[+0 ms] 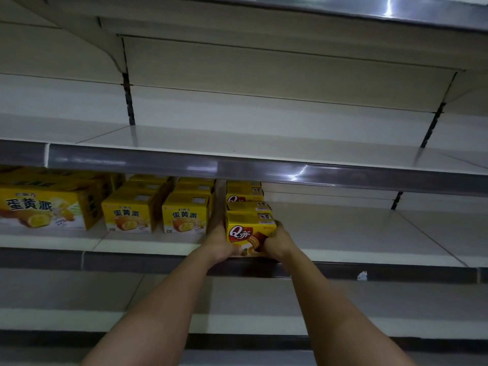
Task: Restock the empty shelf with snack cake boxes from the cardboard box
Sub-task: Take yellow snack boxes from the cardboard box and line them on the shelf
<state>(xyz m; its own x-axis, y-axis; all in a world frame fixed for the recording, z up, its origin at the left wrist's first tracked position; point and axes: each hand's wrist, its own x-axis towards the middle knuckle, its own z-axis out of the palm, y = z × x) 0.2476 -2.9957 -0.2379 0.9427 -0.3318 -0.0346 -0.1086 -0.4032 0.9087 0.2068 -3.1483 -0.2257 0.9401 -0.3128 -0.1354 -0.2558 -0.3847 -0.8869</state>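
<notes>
A yellow snack cake box (pixel 248 229) with a red logo stands at the front of the middle shelf (pixel 369 253). My left hand (pixel 220 245) grips its left side and my right hand (pixel 278 240) grips its right side. Directly behind it sit more boxes of the same kind (pixel 245 198), stacked and lined toward the back wall. The cardboard box is out of view.
Left of a thin divider (pixel 217 204) stand rows of yellow egg-yolk pie boxes (pixel 184 216), with a larger carton (pixel 45 207) at far left. The shelf above (pixel 264 146) and the shelf below (pixel 396 299) hold nothing visible. Right of my hands the middle shelf is bare.
</notes>
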